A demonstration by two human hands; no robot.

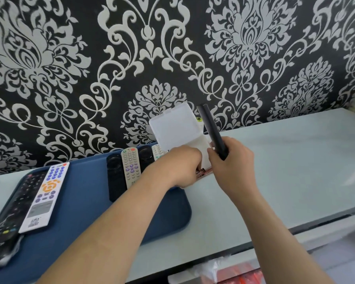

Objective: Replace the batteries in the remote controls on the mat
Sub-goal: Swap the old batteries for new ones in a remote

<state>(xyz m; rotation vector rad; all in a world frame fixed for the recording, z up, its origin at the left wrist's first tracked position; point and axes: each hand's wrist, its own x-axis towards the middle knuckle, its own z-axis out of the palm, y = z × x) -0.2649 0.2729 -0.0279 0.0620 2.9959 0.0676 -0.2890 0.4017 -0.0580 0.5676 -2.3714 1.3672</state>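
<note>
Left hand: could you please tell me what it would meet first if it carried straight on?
Most likely the open white box, directly ahead of the left hand; depth is unclear, so contact is uncertain.

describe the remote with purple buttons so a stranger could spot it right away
Find the blue mat on the pale tabletop. In the row of remotes at its far edge, the beige remote lies between two black remotes. It alone there has purple buttons, with a red one at its top.
</note>
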